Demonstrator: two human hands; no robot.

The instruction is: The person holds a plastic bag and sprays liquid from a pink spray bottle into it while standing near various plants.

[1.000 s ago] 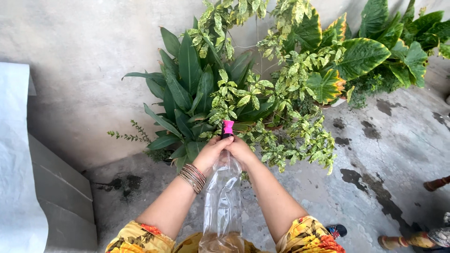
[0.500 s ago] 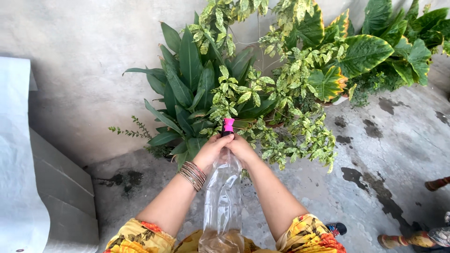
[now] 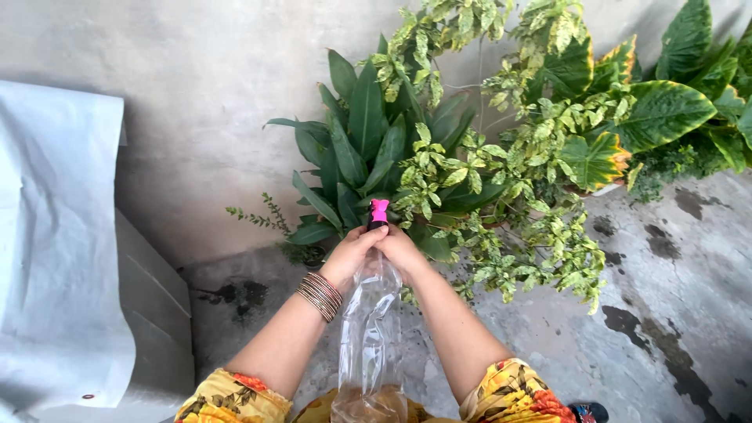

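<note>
- Clear plastic bottle lies lengthwise away from the person, pink nozzle aimed at the plants.
- Left hand and right hand both clasp its neck, equally near.

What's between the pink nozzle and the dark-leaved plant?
Nothing: in the head view the pink nozzle shows directly against the dark-leaved plant, with only open air between.

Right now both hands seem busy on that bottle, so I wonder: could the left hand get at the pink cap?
Probably yes. The left hand grips the clear bottle at its neck, just below the pink cap, which stands bare above both hands; the right hand sits alongside, not over it.
</note>
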